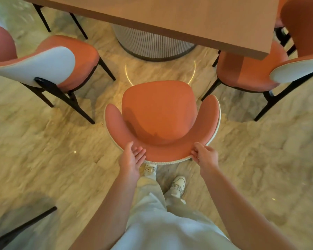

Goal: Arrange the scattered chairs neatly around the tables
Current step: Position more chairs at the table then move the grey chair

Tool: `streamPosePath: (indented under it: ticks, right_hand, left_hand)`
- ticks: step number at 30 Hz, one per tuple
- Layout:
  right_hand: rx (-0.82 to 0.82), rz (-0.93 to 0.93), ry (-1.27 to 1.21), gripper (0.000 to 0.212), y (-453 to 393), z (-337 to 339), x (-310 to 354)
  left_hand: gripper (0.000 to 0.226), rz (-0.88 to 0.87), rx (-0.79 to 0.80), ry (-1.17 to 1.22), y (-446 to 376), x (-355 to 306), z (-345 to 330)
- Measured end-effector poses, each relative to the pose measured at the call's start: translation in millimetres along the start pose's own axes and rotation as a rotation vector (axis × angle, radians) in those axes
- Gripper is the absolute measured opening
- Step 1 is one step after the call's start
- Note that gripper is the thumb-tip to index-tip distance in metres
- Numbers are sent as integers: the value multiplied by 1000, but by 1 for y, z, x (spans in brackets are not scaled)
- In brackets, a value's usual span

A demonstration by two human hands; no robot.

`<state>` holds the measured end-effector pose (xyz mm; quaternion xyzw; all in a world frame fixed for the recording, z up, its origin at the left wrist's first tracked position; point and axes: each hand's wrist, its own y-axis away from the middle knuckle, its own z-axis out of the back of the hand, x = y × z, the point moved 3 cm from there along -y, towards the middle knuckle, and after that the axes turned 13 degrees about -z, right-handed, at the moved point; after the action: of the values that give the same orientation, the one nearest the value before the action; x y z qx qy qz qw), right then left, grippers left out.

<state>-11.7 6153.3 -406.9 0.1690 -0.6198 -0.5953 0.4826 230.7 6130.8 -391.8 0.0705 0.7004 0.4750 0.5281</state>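
Orange chair (pixel 159 112) on marble floor (pixel 43 150), facing table (pixel 170 18), standing back from its edge, between two chairs already tucked closer. Right hand (pixel 204 156) pinching backrest rim; left hand (pixel 132 159) loose, fingers relaxed against rim, not clamped. Best to firm up left grip, push evenly and straight toward ribbed pedestal (pixel 152 44), avoiding neighbour chair at left (pixel 49 64) and its legs.

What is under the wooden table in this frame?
Under the table: a ribbed round pedestal base and the right chair tucked partly beneath its corner. The tabletop hides the pedestal's upper part.
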Motion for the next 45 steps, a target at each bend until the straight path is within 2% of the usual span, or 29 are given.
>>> streamPosePath:
  ticks: [4, 7, 8, 10, 12, 16, 19, 23, 27, 35, 45]
  right_hand:
    - [-80, -41, 18, 28, -9, 1, -10]
    - [-50, -81, 10, 29, -17, -2, -19]
    - [-35, -93, 9, 26, -18, -4, -21]
    - [12, -128, 10, 27, -22, -8, -24]
    - [81, -188, -20, 38, -26, -14, -26]
    - [138, -280, -101, 54, -33, -28, -27]
    - [120, -304, -155, 53, -37, -40, -29]
    - [2, -278, -176, 55, -40, -49, -32]
    - [-61, -260, -170, 53, -42, -47, -32]
    - [-33, -190, -250, 34, -37, -63, -22]
    - [32, -165, -380, 36, -38, -167, 33]
  left_hand:
    - [23, -53, -199, -72, -8, 11, 11]
    - [57, -99, -266, -135, -17, 20, 16]
    - [64, -90, -239, -148, -21, 21, 15]
    - [64, -39, -127, -147, -29, 26, 12]
    - [58, 9, -39, -135, -36, 28, 11]
    - [60, 107, 17, -96, -52, 30, 10]
    - [67, 154, 35, -120, -62, 28, 6]
    - [69, 204, 24, -149, -71, 23, 5]
    - [57, 214, -26, -183, -77, 23, 4]
    - [50, 174, -27, -195, -88, 0, -4]
    - [42, 51, 71, -289, -176, -106, -42]
